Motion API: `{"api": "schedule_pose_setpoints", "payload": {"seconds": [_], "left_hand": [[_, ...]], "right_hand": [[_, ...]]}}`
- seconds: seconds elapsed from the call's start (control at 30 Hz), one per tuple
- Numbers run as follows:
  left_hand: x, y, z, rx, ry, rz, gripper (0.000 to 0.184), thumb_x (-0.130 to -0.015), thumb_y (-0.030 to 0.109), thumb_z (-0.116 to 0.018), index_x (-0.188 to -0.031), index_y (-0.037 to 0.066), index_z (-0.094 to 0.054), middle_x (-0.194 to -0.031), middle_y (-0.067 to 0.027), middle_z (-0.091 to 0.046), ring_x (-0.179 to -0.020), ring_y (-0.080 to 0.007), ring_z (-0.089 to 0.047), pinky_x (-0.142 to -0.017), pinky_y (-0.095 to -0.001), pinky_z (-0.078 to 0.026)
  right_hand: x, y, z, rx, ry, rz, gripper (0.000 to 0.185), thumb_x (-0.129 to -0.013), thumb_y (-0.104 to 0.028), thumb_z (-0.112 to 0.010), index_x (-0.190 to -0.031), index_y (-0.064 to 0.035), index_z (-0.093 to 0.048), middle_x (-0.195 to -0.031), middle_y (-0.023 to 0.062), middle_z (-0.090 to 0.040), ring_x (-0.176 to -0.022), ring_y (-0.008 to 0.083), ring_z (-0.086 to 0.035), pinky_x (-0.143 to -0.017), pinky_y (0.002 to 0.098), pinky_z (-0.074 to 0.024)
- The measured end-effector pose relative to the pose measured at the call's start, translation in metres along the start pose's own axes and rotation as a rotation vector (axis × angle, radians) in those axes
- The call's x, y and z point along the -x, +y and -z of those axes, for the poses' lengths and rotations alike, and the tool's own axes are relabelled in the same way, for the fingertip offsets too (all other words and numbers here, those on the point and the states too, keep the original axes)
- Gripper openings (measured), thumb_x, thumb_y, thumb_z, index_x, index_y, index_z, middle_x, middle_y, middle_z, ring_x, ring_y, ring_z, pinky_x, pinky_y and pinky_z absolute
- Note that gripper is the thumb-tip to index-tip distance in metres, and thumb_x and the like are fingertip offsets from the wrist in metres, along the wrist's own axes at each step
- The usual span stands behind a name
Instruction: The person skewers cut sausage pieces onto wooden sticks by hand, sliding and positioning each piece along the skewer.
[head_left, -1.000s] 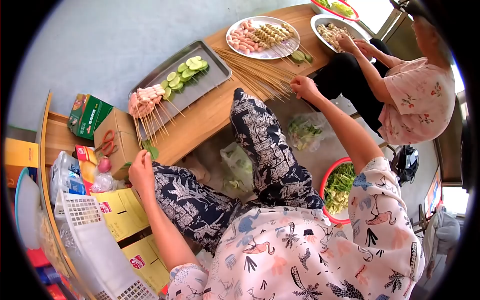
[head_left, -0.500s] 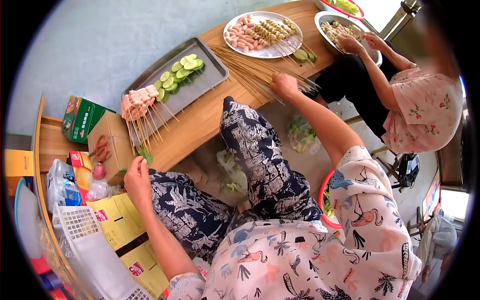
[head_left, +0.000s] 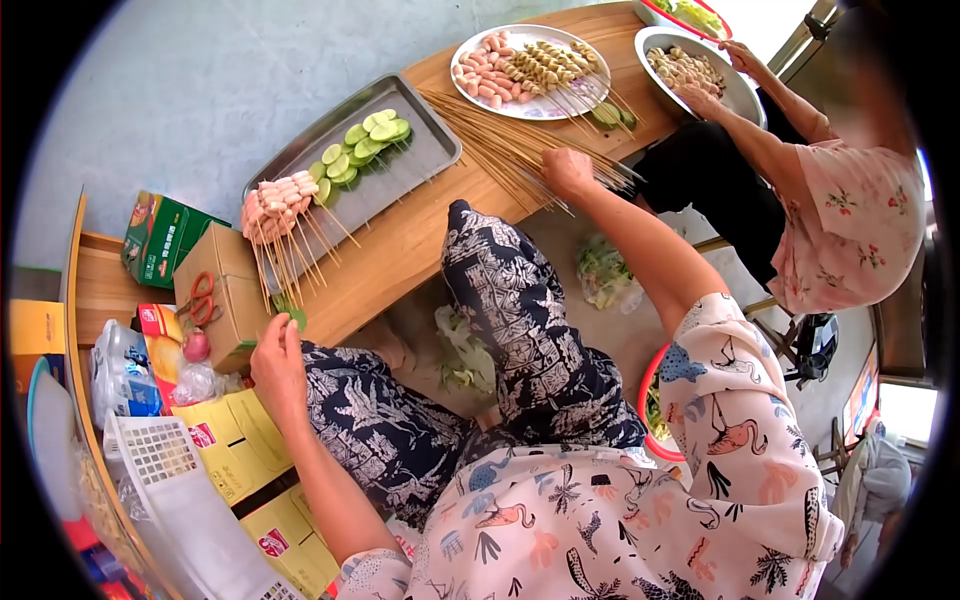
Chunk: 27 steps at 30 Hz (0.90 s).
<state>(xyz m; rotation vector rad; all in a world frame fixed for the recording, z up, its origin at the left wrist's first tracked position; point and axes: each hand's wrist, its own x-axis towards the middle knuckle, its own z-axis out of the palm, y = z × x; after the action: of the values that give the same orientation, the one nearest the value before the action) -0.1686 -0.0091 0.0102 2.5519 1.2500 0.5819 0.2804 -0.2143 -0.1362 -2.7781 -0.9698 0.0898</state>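
My right hand (head_left: 570, 172) is closed over the thin ends of the bamboo skewers (head_left: 490, 150), which lie in a loose bundle across the wooden table. How many it grips is hidden. My left hand (head_left: 278, 372) is above my left thigh by the table's near edge, its fingers loosely bent and slightly apart. A green slice (head_left: 298, 318) shows right by those fingertips; I cannot tell whether they touch. Beyond, a metal tray (head_left: 432, 140) bears green round slices (head_left: 355, 150) on skewers and skewered pale pink sausage pieces (head_left: 280, 205).
A white plate (head_left: 470, 48) carries small sausages and spiral-cut skewers. At right, another person's hands (head_left: 705, 102) are at a metal bowl (head_left: 748, 105). On the left stand a cardboard box (head_left: 225, 270), red scissors (head_left: 202, 298), a green box (head_left: 160, 240) and a white basket (head_left: 165, 450).
My left hand has shifted slightly down, its fingers a little straighter. My right hand stays at the skewers. The other person's far hand has moved to the bowl's far rim.
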Motion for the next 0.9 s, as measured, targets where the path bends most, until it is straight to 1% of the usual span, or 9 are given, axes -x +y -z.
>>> {"api": "schedule_pose_setpoints", "payload": {"seconds": [0.27,0.33,0.43,0.53,0.57,0.67,0.7,0.77,0.9], "left_hand": [[-0.001,-0.003,-0.002,0.073,0.014,0.009,0.023,-0.089,0.022,-0.058,-0.101,0.004,-0.065,-0.091,-0.0158,-0.067,-0.081,-0.0317,-0.064,-0.072,-0.0375,-0.049],[-0.001,-0.003,-0.002,0.077,0.032,0.002,0.023,-0.089,0.022,-0.058,-0.101,0.005,-0.065,-0.091,-0.0156,-0.067,-0.082,-0.0317,-0.064,-0.072,-0.0375,-0.049],[-0.006,-0.001,-0.004,0.124,0.072,-0.087,0.023,-0.087,0.021,-0.059,-0.102,0.005,-0.066,-0.089,-0.0151,-0.066,-0.080,-0.0286,-0.065,-0.072,-0.0369,-0.049],[-0.020,-0.003,-0.015,0.619,-0.039,0.029,0.025,-0.093,0.020,-0.055,-0.105,0.001,-0.065,-0.088,-0.0104,-0.068,-0.071,-0.0150,-0.065,-0.064,-0.0252,-0.050],[-0.026,0.004,-0.015,0.625,-0.029,0.022,0.025,-0.093,0.020,-0.055,-0.105,0.001,-0.065,-0.088,-0.0104,-0.068,-0.071,-0.0150,-0.065,-0.064,-0.0252,-0.050],[-0.036,0.034,-0.013,1.111,-0.149,0.151,0.034,-0.097,0.024,-0.050,-0.123,0.002,-0.055,-0.099,-0.0108,-0.066,-0.070,-0.0117,-0.063,-0.058,-0.0215,-0.046],[-0.038,0.043,-0.012,1.112,-0.149,0.139,0.034,-0.097,0.024,-0.050,-0.123,0.002,-0.055,-0.099,-0.0108,-0.066,-0.070,-0.0117,-0.063,-0.058,-0.0215,-0.046],[-0.045,0.059,-0.010,1.493,-0.101,0.243,0.034,-0.098,0.024,-0.050,-0.124,0.004,-0.054,-0.100,-0.0112,-0.066,-0.067,-0.0121,-0.062,-0.055,-0.0208,-0.043],[-0.059,0.046,-0.022,1.581,-0.039,0.247,0.024,-0.096,0.022,-0.053,-0.112,0.005,-0.058,-0.084,-0.0055,-0.062,-0.055,-0.0103,-0.051,-0.047,-0.0217,-0.037]], "right_hand": [[0.007,-0.001,0.025,-0.162,0.031,-0.009,0.018,-0.077,-0.022,-0.056,-0.083,-0.0090,-0.068,-0.084,0.0158,-0.067,-0.082,0.0338,-0.064,-0.073,0.0434,-0.0498],[0.012,-0.010,0.049,-0.293,-0.053,-0.014,0.019,-0.075,-0.021,-0.059,-0.083,-0.0067,-0.069,-0.084,0.0159,-0.068,-0.078,0.0292,-0.066,-0.071,0.0380,-0.0520],[0.019,-0.028,0.083,-0.507,-0.099,0.142,0.019,-0.073,-0.022,-0.063,-0.081,-0.0055,-0.068,-0.074,0.0138,-0.067,-0.068,0.0243,-0.065,-0.066,0.0360,-0.0514],[0.037,-0.079,0.125,-0.595,-0.098,0.338,0.017,-0.074,-0.021,-0.065,-0.081,-0.0053,-0.068,-0.068,0.0122,-0.065,-0.063,0.0213,-0.064,-0.062,0.0339,-0.0505],[0.047,-0.099,0.139,-0.656,-0.129,0.443,0.016,-0.075,-0.021,-0.065,-0.081,-0.0055,-0.067,-0.069,0.0123,-0.065,-0.064,0.0219,-0.063,-0.062,0.0336,-0.0502],[0.078,-0.156,0.157,-0.584,-0.144,0.606,0.015,-0.076,-0.021,-0.064,-0.080,-0.0068,-0.066,-0.073,0.0120,-0.066,-0.068,0.0270,-0.063,-0.064,0.0375,-0.0502],[0.087,-0.172,0.158,-0.517,-0.136,0.674,0.014,-0.076,-0.021,-0.063,-0.079,-0.0074,-0.065,-0.074,0.0120,-0.066,-0.071,0.0291,-0.063,-0.065,0.0394,-0.0502],[0.107,-0.198,0.162,-0.470,-0.204,0.712,0.014,-0.076,-0.022,-0.061,-0.078,-0.0084,-0.064,-0.075,0.0119,-0.066,-0.074,0.0320,-0.064,-0.067,0.0424,-0.0501],[0.124,-0.223,0.151,-0.479,-0.229,0.816,0.012,-0.078,-0.019,-0.061,-0.078,-0.0073,-0.062,-0.070,0.0123,-0.064,-0.067,0.0320,-0.062,-0.062,0.0411,-0.0492]]}}
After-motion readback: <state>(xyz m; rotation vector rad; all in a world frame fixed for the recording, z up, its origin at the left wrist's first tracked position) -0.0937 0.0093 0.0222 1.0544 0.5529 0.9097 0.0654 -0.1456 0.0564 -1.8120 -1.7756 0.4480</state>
